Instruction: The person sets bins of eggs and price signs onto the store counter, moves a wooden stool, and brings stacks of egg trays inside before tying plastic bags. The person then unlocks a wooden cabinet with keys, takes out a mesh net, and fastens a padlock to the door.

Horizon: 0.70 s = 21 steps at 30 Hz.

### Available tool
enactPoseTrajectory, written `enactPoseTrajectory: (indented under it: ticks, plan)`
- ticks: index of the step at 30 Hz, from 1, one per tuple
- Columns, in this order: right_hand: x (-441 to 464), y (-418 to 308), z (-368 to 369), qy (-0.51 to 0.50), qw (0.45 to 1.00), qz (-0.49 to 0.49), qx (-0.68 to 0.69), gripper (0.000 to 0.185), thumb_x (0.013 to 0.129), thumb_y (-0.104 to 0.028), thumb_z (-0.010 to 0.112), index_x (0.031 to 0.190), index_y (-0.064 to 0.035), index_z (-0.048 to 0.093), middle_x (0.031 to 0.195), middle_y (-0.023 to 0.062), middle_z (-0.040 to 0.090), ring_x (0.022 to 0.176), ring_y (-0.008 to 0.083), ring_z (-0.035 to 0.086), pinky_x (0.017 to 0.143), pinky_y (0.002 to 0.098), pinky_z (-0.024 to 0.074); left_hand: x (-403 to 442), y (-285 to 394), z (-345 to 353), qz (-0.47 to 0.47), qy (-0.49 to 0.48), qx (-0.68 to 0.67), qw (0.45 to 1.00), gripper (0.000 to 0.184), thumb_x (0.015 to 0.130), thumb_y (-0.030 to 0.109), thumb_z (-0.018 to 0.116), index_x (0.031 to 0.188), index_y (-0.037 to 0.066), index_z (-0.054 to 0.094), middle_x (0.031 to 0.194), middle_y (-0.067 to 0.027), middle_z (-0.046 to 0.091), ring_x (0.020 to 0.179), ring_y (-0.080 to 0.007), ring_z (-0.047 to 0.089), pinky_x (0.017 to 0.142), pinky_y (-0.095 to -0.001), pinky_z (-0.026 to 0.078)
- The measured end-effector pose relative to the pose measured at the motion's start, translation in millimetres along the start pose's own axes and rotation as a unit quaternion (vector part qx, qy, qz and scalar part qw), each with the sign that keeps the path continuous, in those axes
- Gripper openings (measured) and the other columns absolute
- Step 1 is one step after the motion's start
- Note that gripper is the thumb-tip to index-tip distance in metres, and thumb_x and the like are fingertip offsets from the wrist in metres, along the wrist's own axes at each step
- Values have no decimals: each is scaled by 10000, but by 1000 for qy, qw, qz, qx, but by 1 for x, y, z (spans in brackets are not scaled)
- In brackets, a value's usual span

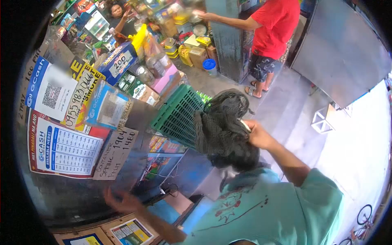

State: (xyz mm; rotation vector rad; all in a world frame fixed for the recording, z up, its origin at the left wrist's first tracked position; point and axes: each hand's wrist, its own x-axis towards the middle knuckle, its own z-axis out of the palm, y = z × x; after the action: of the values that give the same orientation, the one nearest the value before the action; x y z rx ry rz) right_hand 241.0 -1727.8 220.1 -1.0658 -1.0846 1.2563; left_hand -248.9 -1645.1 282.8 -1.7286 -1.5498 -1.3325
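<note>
My right hand is closed at the right side of a bulky black mesh bundle, with a small white edge showing at its fingertips. The bundle hangs in front of my teal shirt and overlaps the right end of a green slatted plastic basket. At the lower left, my left hand is slightly blurred, fingers apart and holding nothing. It is nearest to the dark counter front, below a handwritten cardboard sign and a printed price sheet.
A person in a red shirt stands beyond a grey post, one arm stretched left. Another person is among the goods at the top left. A blue-lidded tub, a large grey panel and a white-framed stool stand ahead.
</note>
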Motion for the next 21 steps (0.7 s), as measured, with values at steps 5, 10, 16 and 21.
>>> enactPoseTrajectory:
  ticks: [5, 10, 16, 21]
  plan:
    - [-18, -19, -51, 57, 998, -29, 7, 330, 832, 104, 538, 1141, 27, 623, 1038, -6, 659, 950, 62, 559, 871, 251, 463, -17, 250, 111, -51, -421, -455, 783, 485, 771, 74, 714, 1231, 21, 572, 1322, -192, 506, 1147, -305, 548, 994, -409, 450]
    - [-58, -48, -151, 221, 959, -105, -143, 229, 854, 57, 559, 1060, 22, 653, 897, -26, 635, 844, 51, 541, 771, 243, 469, -69, 416, 183, 154, -556, -520, 630, 545, 717, 79, 738, 1228, -19, 577, 1312, -196, 538, 1235, -312, 514, 1027, -378, 419]
    - [-108, -101, -315, 404, 829, -141, -359, 134, 850, -77, 634, 942, 21, 633, 670, 55, 544, 633, 94, 462, 580, 273, 410, -59, 611, 256, 89, -572, -659, 480, 323, 771, 13, 678, 1088, -38, 640, 1086, -190, 679, 1045, -253, 641, 888, -355, 487]
    - [-136, -157, -426, 467, 781, -102, -401, 162, 836, -51, 564, 963, 21, 635, 648, 59, 518, 615, 106, 462, 555, 299, 412, -21, 773, 273, 209, -544, -656, 479, 277, 804, 20, 698, 1071, -35, 645, 1024, -150, 711, 936, -213, 680, 836, -353, 506]
